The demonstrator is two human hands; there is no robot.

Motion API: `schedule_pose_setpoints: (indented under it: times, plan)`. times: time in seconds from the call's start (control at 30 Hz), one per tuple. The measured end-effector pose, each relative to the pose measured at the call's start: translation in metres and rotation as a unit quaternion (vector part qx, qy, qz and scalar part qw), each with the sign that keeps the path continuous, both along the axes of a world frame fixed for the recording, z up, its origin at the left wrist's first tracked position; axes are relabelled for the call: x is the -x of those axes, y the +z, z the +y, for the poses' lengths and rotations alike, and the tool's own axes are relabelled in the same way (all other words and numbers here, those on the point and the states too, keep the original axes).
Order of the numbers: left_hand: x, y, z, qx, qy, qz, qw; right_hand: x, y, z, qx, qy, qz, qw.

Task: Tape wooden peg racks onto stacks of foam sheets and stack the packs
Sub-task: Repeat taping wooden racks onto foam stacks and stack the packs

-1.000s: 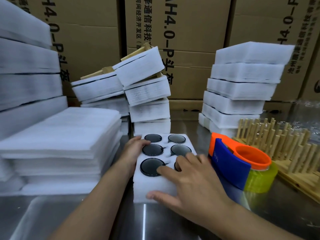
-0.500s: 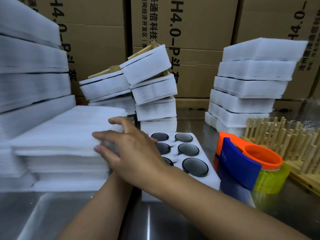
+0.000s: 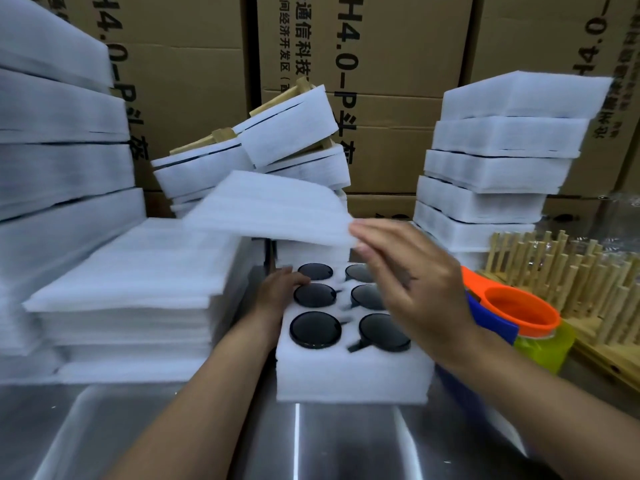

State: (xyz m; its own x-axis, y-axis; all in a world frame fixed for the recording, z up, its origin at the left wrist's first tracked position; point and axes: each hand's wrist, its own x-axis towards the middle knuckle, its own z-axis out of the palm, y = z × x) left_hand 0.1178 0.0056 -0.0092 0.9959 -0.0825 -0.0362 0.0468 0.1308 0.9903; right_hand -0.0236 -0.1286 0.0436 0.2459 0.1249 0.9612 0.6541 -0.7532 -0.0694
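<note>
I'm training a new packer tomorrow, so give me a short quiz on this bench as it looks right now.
1. True or false: the right hand holds a foam sheet above the foam tray.
2. How many dark discs sit in the tray?
3. The tape dispenser lies: A) left of the tray, B) right of the tray, C) on top of the tray.
Key: 1 true; 2 six; 3 B.

Right hand (image 3: 412, 285) raised, thumb and fingers pinching; left hand (image 3: 277, 292) low, fingers hooked forward
</note>
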Motion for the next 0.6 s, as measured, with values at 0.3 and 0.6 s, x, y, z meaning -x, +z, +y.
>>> schedule_pose_setpoints:
  times: [0.3, 0.6]
  plan:
    - [0.011, -0.002, 0.009, 0.072, -0.011, 0.009, 0.997, 0.027, -0.049, -0.080, 0.114, -0.050, -0.008, 0.992]
    - [0.014, -0.001, 0.016, 0.096, -0.025, 0.024, 0.995, 0.033, -0.056, -0.072, 0.165, -0.028, -0.001, 0.986]
